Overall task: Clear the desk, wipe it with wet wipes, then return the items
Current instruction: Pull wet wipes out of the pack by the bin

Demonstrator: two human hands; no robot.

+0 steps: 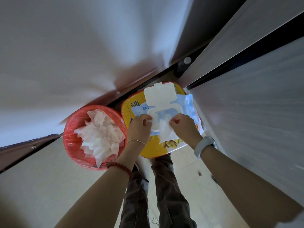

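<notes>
A blue and white pack of wet wipes (184, 102) lies on a yellow tin box (153, 150), its white flip lid (158, 94) standing open. My left hand (139, 127) presses on the pack's near left side, fingers curled at the opening's rim. My right hand (184, 127) pinches a white wet wipe (167, 134) that hangs out of the opening toward me.
A red-lined waste bin (72, 139) full of crumpled white wipes (102, 137) stands left of the yellow box. A pale desk panel (256, 112) rises on the right and another pale surface (32, 186) lies on the left. My legs stand on a tiled floor (189, 170) below.
</notes>
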